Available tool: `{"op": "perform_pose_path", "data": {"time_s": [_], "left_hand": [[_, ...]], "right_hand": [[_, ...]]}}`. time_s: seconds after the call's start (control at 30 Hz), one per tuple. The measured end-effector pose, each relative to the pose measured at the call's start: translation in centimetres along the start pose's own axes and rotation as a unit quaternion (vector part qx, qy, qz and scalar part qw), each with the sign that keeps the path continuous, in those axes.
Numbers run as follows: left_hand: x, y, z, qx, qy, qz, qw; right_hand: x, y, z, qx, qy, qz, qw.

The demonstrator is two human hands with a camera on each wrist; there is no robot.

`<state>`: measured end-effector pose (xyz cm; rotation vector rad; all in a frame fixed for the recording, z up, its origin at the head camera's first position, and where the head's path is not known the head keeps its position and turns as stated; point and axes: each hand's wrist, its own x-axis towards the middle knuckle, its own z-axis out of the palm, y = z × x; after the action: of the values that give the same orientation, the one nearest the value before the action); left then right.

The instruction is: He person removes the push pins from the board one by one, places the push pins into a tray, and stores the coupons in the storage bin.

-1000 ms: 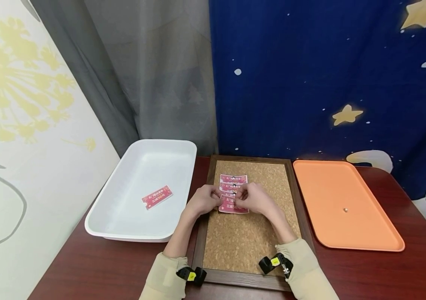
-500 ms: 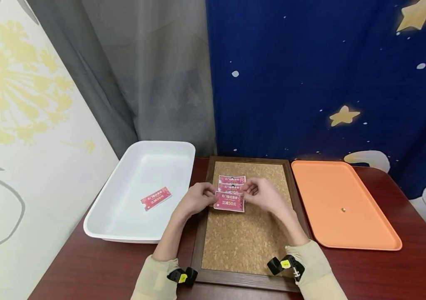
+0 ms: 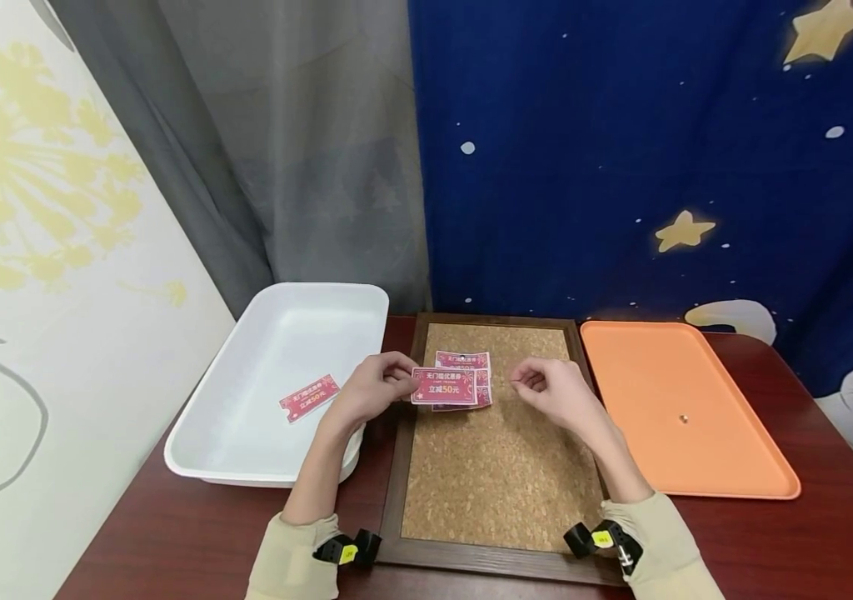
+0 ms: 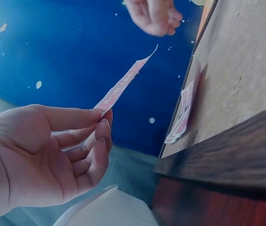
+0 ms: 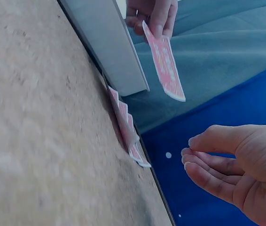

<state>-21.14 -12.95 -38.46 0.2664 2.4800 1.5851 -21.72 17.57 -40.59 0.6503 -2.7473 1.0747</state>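
My left hand (image 3: 376,388) pinches one red coupon (image 3: 444,387) by its left end, between the thumb and the index finger. The other fingers are loosely curled under it, as the left wrist view shows. The coupon is lifted off the cork board (image 3: 497,475) and hangs in the air above the board's upper left part. It is nearly level and its printed face looks up.

Just behind and under this coupon I see the remaining coupons (image 3: 471,367). They lie on the cork in an overlapping row, one partly over the next. In the right wrist view their lower edges curl up a little from the cork. How many they are I cannot tell for sure.

My right hand (image 3: 556,392) is above the board, to the right of the lifted coupon and apart from it. Its fingers are bent and close to the thumb, with a narrow gap. I cannot tell whether something small is between the fingertips.

To the left of the board stands a white tray (image 3: 209,433), and one more red coupon (image 3: 310,397) lies flat in it. To the right is an orange tray (image 3: 726,450) with one small pin (image 3: 683,419) on it. Everything stands on a dark red table (image 3: 831,550).
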Motion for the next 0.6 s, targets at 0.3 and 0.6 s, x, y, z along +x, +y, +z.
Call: {"op": "perform_pose_path", "data": {"time_s": [0.3,0.6], "left_hand": [[-0.5,-0.5,-1.8,-0.008,0.013,-0.003,0.9999],[-1.3,-1.0,-4.0,-0.002,0.030,-0.011,0.9995]], "right_hand": [[-1.3,1.2,-1.2,-0.015,0.033,-0.002,0.999],[-2.6,2.1,-3.0,-0.038,0.045,0.017,0.998]]}}
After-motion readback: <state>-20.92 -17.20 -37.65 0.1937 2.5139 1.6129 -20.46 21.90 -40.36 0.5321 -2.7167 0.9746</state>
